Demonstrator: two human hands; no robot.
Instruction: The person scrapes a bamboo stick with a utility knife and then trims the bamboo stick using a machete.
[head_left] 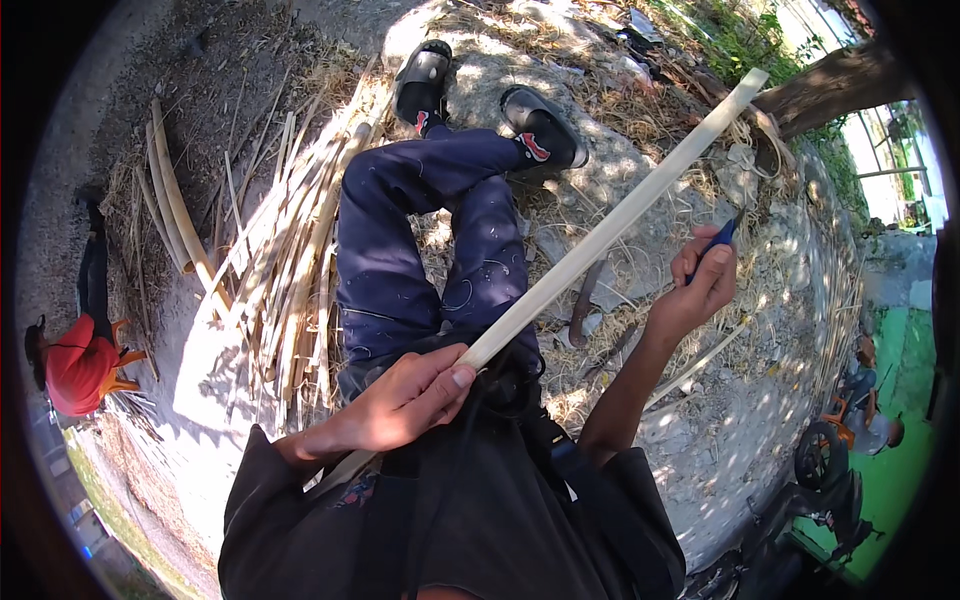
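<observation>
A long pale strip of split bamboo or wood point(610, 225) slants from my lap to the upper right. My left hand point(415, 400) is closed round its lower part, and its tail end passes under my left forearm. Off to the right, my right hand point(708, 272) grips a small knife point(716, 240) by its blue handle. The thin dark blade points up and away, apart from the strip. Thin pale shavings cling to my dark blue trousers point(385, 255).
A large heap of pale strips point(295, 270) lies left of my legs, with thicker curved pieces point(170, 200) beyond. A tree trunk point(840, 90) stands far right. A person in red point(80, 365) sits at left; another person point(865, 415) is at right near a motorcycle point(825, 490).
</observation>
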